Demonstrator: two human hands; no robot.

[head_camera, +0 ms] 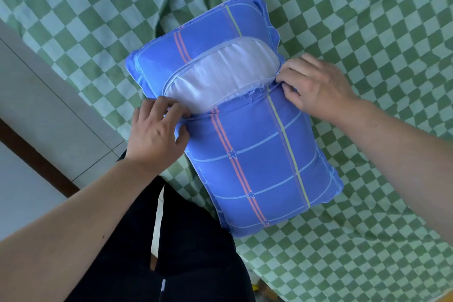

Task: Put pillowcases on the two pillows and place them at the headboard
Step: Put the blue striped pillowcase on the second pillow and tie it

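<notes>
One pillow lies on the bed inside a blue pillowcase with pink and yellow stripes. The white pillow shows through an open slit across the case's middle. My left hand pinches the slit's near edge at its left end. At the slit's right end, my right hand pinches the same fabric edge with curled fingers. No second pillow or headboard is in view.
The bed is covered by a green and pale checked sheet, wrinkled behind the pillow. Grey floor tiles and a dark skirting strip lie to the left of the bed. My dark trousers stand against the bed's near edge.
</notes>
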